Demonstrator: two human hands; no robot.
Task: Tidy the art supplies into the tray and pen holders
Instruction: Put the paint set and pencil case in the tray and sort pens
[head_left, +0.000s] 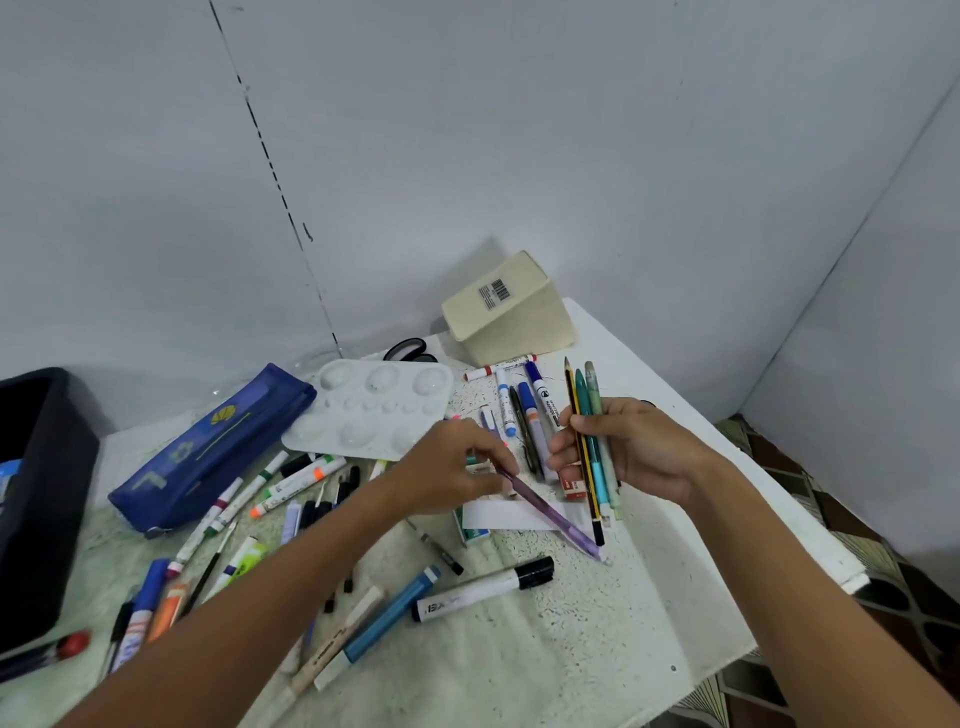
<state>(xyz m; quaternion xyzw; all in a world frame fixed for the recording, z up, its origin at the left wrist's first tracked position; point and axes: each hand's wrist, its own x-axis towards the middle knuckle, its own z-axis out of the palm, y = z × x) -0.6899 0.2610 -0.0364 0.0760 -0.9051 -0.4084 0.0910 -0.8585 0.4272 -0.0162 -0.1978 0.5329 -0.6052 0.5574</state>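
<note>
My right hand (639, 449) grips a bundle of pencils (589, 410), one black-and-yellow and two teal or green, held upright above the white table (649, 597). My left hand (457, 467) pinches a purple pen (550, 512) that slants down to the right over a white paper slip (498, 514). A cream pen holder (511, 312) lies tipped over at the back of the table. A dark tray (41, 493) stands at the far left. Several markers (519, 405) lie between the holder and my hands.
A blue pencil case (208, 452) and a white paint palette (374, 405) lie left of centre, black scissors (410, 351) behind them. Several markers and pens (260, 499) are scattered at the front left, a black-capped marker (483, 587) in front. Grey walls close the back.
</note>
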